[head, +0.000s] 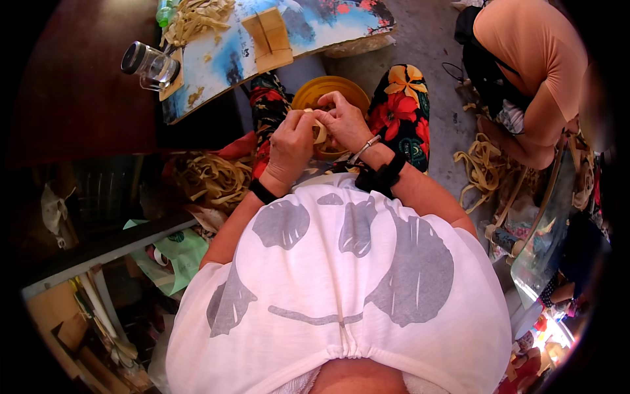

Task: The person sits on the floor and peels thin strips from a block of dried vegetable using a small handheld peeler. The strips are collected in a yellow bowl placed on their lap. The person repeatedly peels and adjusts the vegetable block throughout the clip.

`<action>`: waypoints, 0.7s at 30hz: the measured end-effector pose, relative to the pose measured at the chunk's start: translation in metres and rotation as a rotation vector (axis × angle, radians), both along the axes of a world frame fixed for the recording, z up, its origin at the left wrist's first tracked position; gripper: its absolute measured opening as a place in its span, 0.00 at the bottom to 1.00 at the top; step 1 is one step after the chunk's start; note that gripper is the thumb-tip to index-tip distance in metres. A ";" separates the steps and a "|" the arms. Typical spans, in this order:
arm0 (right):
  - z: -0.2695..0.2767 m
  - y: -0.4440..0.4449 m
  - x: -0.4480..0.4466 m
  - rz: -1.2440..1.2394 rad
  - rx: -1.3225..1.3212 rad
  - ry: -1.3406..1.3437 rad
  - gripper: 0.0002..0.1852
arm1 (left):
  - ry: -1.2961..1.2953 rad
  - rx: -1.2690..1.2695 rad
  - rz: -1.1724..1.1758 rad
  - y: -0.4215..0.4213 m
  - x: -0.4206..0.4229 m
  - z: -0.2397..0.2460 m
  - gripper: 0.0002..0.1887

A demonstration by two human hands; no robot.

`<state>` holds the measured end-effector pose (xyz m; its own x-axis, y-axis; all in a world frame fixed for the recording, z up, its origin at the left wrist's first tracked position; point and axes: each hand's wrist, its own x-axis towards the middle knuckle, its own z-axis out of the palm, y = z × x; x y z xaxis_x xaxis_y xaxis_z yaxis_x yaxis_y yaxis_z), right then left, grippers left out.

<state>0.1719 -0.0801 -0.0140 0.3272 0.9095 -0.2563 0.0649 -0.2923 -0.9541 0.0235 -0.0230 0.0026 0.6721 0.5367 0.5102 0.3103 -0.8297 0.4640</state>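
Note:
Between my knees stands a yellow plastic basin (355, 87) with brownish pieces inside. Above it my left hand (291, 140) pinches one end of a pale, flat strip (320, 132), which curls down over the basin. My right hand (343, 120) meets it at the fingertips, with thumb and forefinger on the same strip. The strip's material is not certain; it looks like dried plant fibre or peel. Part of it is hidden by my fingers. A bundle of similar tan strips (211, 178) lies left of my left hand.
A painted tabletop (216, 69) ahead holds a heap of strips (194, 22), a wooden board (267, 39), a green bottle (165, 12) and a glass jar (152, 66). At right, a person in an orange top (536, 39) sits near more strips (480, 165) on the floor.

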 end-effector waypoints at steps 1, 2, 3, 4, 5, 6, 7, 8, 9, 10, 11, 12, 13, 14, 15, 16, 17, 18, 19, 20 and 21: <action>-0.002 0.000 -0.001 -0.005 0.007 -0.015 0.11 | 0.011 -0.016 0.028 -0.001 0.000 -0.001 0.08; -0.008 0.000 -0.001 0.011 0.083 -0.071 0.11 | 0.021 -0.031 0.056 -0.001 -0.001 -0.002 0.08; -0.013 0.000 0.001 0.028 0.157 -0.128 0.11 | 0.064 -0.047 0.082 -0.001 -0.001 -0.003 0.08; -0.016 0.001 0.001 0.044 0.233 -0.186 0.11 | 0.107 -0.063 0.107 0.001 -0.003 -0.005 0.08; -0.018 -0.001 0.001 0.072 0.227 -0.127 0.11 | 0.151 -0.079 0.133 0.004 -0.004 -0.005 0.07; -0.015 -0.003 0.000 0.102 0.220 -0.070 0.11 | 0.135 -0.103 0.116 0.005 -0.004 -0.004 0.07; -0.012 -0.003 0.000 0.131 0.213 -0.012 0.11 | 0.119 -0.126 0.100 0.008 -0.003 -0.002 0.07; -0.011 -0.003 0.001 0.149 0.269 -0.110 0.11 | 0.103 -0.149 0.083 0.010 -0.002 -0.002 0.07; -0.012 -0.003 0.003 0.160 0.284 -0.218 0.11 | 0.067 -0.182 0.065 0.010 -0.002 -0.003 0.08; -0.013 -0.002 0.005 0.172 0.298 -0.326 0.11 | 0.030 -0.215 0.046 0.011 -0.002 -0.004 0.08; -0.013 -0.001 0.006 0.183 0.312 -0.433 0.12 | -0.006 -0.248 0.028 0.011 -0.003 -0.005 0.08; -0.018 0.001 0.007 0.195 0.321 -0.253 0.12 | -0.021 -0.225 0.017 0.011 -0.003 -0.004 0.08; -0.026 0.002 0.007 0.206 0.328 -0.071 0.12 | -0.035 -0.201 0.007 0.011 -0.003 -0.004 0.08; -0.032 0.003 0.007 0.216 0.333 0.110 0.12 | -0.049 -0.178 -0.002 0.011 -0.004 -0.004 0.09; -0.028 0.002 0.007 0.259 0.212 0.366 0.11 | -0.045 -0.146 0.014 0.012 -0.005 -0.006 0.09; -0.024 0.000 0.010 0.298 0.084 0.621 0.11 | -0.041 -0.114 0.031 0.014 -0.004 -0.009 0.09; -0.017 -0.001 0.012 0.334 -0.049 0.873 0.10 | -0.036 -0.082 0.049 0.015 -0.005 -0.012 0.09; -0.007 -0.004 0.012 0.351 -0.045 0.866 0.09 | -0.066 -0.199 0.072 0.016 -0.006 -0.015 0.07; -0.012 -0.004 0.011 0.325 -0.017 0.824 0.09 | -0.097 -0.315 0.095 0.018 -0.007 -0.019 0.06; -0.020 -0.003 0.009 0.299 0.010 0.782 0.09 | -0.128 -0.432 0.117 0.019 -0.009 -0.021 0.05; -0.022 -0.002 0.008 0.275 0.038 0.740 0.09 | -0.144 -0.572 0.141 0.021 -0.012 -0.022 0.04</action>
